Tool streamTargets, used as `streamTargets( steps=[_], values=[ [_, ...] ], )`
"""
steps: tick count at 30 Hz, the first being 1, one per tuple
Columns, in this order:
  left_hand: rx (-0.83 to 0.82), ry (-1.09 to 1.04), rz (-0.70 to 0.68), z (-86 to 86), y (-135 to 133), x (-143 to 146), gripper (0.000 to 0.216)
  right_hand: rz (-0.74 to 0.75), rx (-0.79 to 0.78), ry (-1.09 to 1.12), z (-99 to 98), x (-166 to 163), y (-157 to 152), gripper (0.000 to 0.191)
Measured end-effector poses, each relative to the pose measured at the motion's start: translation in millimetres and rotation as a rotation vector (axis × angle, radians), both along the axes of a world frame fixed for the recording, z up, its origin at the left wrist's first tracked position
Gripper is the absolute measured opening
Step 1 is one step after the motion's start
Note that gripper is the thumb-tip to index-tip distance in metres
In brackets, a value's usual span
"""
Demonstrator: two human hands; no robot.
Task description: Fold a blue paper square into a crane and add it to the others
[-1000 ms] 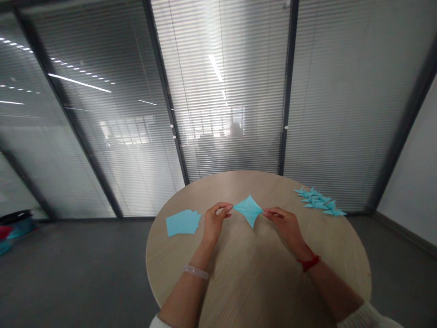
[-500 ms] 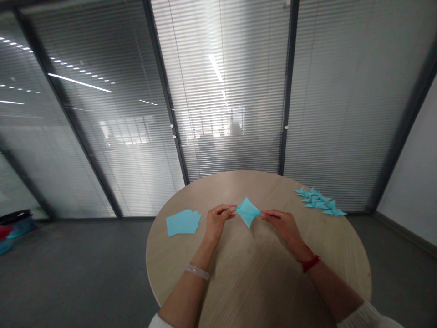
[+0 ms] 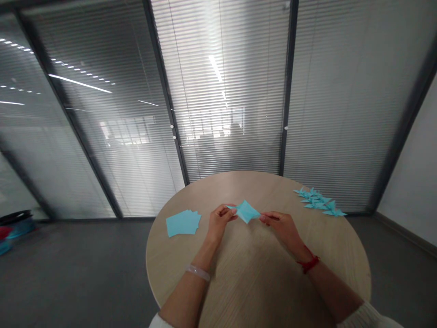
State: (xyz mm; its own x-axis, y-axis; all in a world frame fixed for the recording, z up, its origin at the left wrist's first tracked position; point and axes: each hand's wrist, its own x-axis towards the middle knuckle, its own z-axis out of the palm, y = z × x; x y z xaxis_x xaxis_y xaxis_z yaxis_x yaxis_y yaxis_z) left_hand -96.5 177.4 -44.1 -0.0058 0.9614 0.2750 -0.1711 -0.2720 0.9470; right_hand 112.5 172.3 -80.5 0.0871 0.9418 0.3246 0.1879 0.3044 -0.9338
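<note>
A light blue folded paper point(image 3: 247, 211) hangs just above the round wooden table point(image 3: 259, 278), stretched between both hands. My left hand point(image 3: 220, 220) pinches its left corner, fingers closed. My right hand point(image 3: 282, 226) pinches its right corner, fingers closed too. A pale bracelet sits on my left wrist and a red cord on my right wrist.
A fanned stack of blue paper squares point(image 3: 183, 222) lies on the table's left side. Several folded blue paper pieces point(image 3: 319, 201) lie at the far right edge. Glass walls with blinds stand behind the table. Dark floor surrounds it.
My hands have drawn closer together, and the blue paper between them has narrowed and flattened from a wide diamond to a smaller shape.
</note>
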Motion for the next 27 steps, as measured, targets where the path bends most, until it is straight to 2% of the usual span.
streamTargets(
  steps=[3, 10, 22, 27],
  values=[
    [-0.007, 0.020, -0.034, -1.2, -0.3, 1.7, 0.038, 0.018, -0.002, 0.028, 0.6, -2.0, 0.3, 0.032],
    [0.039, 0.093, 0.025, -2.4, -3.9, 7.4, 0.031, 0.113, 0.031, -0.047, -3.1, -6.7, -0.8, 0.031],
    [0.005, 0.040, 0.019, -3.6, -2.7, 5.3, 0.026, 0.107, 0.013, -0.098, -3.4, -3.6, -1.9, 0.029],
    [-0.068, -0.007, -0.070, -6.9, -2.2, 6.4, 0.035, -0.025, 0.064, -0.164, -3.8, -3.9, -3.3, 0.034]
  ],
)
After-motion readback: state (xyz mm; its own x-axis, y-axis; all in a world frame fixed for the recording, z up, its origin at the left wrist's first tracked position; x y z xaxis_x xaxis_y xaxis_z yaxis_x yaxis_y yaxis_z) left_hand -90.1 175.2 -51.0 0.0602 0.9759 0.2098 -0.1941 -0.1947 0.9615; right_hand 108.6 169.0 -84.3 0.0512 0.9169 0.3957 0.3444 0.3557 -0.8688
